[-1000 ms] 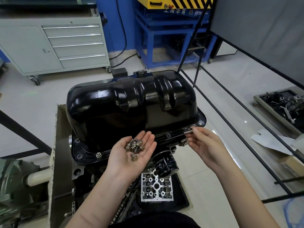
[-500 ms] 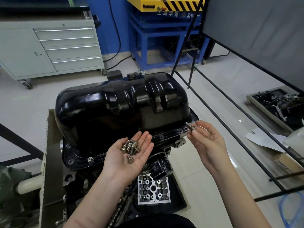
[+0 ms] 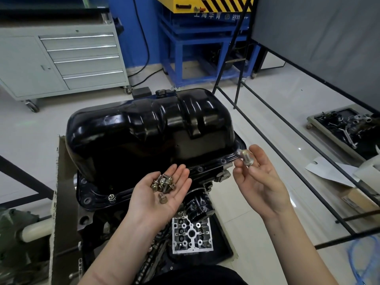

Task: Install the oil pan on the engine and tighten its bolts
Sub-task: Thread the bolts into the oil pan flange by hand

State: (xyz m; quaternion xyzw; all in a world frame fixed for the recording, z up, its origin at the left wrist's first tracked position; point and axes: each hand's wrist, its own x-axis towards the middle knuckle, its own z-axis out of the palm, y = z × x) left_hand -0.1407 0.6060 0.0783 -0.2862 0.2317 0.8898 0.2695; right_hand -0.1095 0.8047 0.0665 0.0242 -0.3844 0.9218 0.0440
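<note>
**Now: one bolt to the pan's corner**

Here my right hand [image 3: 260,177] pinches a single silver bolt [image 3: 245,157] just beside the corner of the glossy black oil pan [image 3: 148,136], which sits on the engine. My left hand [image 3: 162,192] lies open, cupping spare bolts [image 3: 163,183]. I'd start the thread straight, by fingers, before tightening.

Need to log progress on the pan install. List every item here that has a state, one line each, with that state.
oil pan: seated on the engine, not fully bolted
fitted bolt: in the near flange
flange holes: several empty
left hand: open, palm up
loose bolts: heaped in the left palm
right hand: pinching one bolt
single bolt: held beside the flange corner, not inserted
cabinet drawers: closed
</note>
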